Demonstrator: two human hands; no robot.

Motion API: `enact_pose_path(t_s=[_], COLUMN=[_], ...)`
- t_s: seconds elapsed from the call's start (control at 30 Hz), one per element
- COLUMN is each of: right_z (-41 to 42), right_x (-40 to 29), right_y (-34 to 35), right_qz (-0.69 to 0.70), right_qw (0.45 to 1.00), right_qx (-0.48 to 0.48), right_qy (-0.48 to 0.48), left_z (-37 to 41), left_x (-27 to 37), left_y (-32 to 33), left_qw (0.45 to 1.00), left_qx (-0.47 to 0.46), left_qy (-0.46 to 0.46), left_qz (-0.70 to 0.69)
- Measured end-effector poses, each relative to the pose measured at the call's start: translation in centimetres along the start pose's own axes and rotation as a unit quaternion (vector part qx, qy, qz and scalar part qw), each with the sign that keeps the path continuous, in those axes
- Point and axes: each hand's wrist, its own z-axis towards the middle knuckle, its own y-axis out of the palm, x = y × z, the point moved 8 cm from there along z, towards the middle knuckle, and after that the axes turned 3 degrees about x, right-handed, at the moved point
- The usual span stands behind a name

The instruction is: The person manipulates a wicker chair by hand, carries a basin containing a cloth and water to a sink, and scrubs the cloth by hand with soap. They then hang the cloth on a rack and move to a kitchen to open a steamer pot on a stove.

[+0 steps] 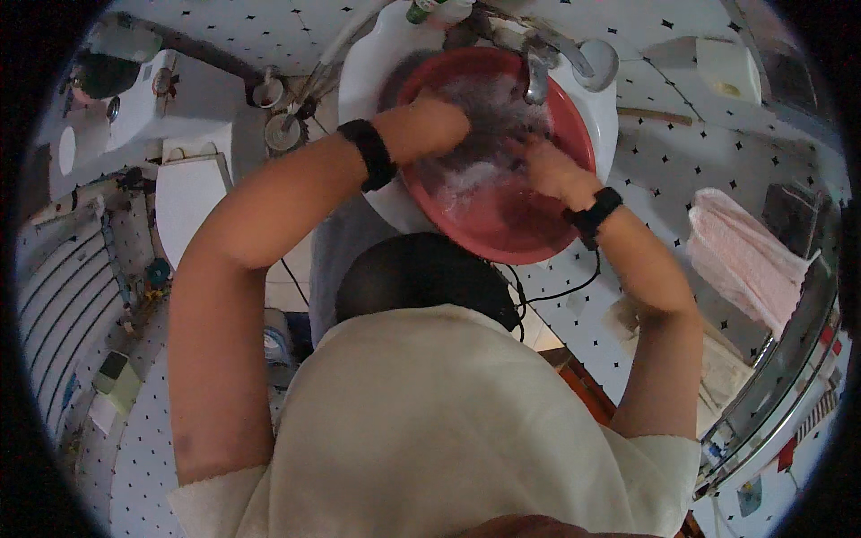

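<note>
A red plastic basin (511,235) rests tilted on the white sink (356,81) and holds water with foam and something dark under the surface. My left hand (440,124) reaches over the basin's left side, its fingers hidden from view. On the right side my right hand (551,168) dips its fingers to the dark, blurred material in the water; whether it grips any of it is unclear. Black bands circle both wrists. The metal faucet (536,77) hangs over the basin's far edge.
A white toilet (192,202) stands at the left, near a wall radiator-like rack (67,296). A pink towel (743,259) hangs at the right beside a metal rail. A bottle with a green label (424,9) sits behind the sink. Black cables dangle below my right wrist.
</note>
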Motion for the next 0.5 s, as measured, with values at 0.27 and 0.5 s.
enact_pose_path(t_s=[0.27, 0.5], right_z=[6.9, 12.4], right_x=[-1.6, -0.6], right_y=[6.6, 9.0], right_qz=[-0.132, -0.144], right_qw=[0.987, 0.977], right_qx=[-0.014, -0.078], right_qy=[-0.092, -0.140], left_z=[-3.8, -5.0], left_x=[1.2, 0.8], left_y=[0.1, 1.0], left_qw=[0.983, 0.975], left_qx=[0.165, 0.216], left_qy=[-0.025, -0.034], left_qz=[0.078, 0.050])
